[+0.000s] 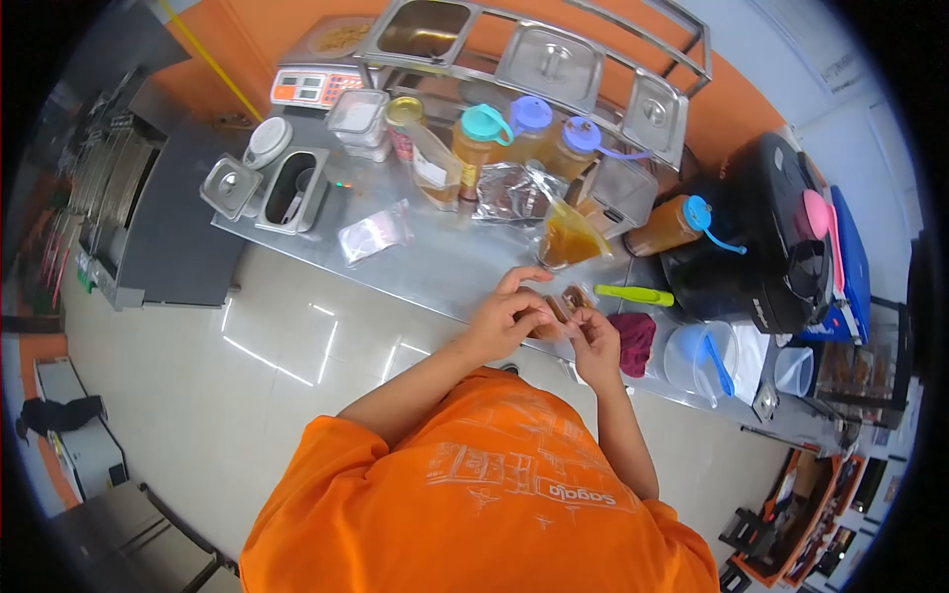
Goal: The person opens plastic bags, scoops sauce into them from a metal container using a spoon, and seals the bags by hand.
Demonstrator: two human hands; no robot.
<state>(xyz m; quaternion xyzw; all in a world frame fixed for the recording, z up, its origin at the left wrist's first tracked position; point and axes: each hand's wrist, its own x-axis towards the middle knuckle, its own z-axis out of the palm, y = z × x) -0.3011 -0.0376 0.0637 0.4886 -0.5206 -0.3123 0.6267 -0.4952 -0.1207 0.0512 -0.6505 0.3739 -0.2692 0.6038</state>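
Observation:
Above the near edge of the steel counter, my left hand (502,321) and my right hand (597,346) come close together. Both are closed, with fingers pinching a small clear plastic bag (563,308) that has something brown in it. My fingers partly cover the bag, so its contents cannot be made out. Just beyond my hands lies a clear bag of orange-brown liquid (573,235). To the right of my right hand are a lime-green handled tool (635,295) and a crumpled maroon cloth (635,343).
Sauce bottles with colored lids (482,138) line the back beneath a steel rack (494,61). A clear packet (374,233) and steel container (295,190) stand left. On the right are a large black pot (736,262) and clear jug (700,356).

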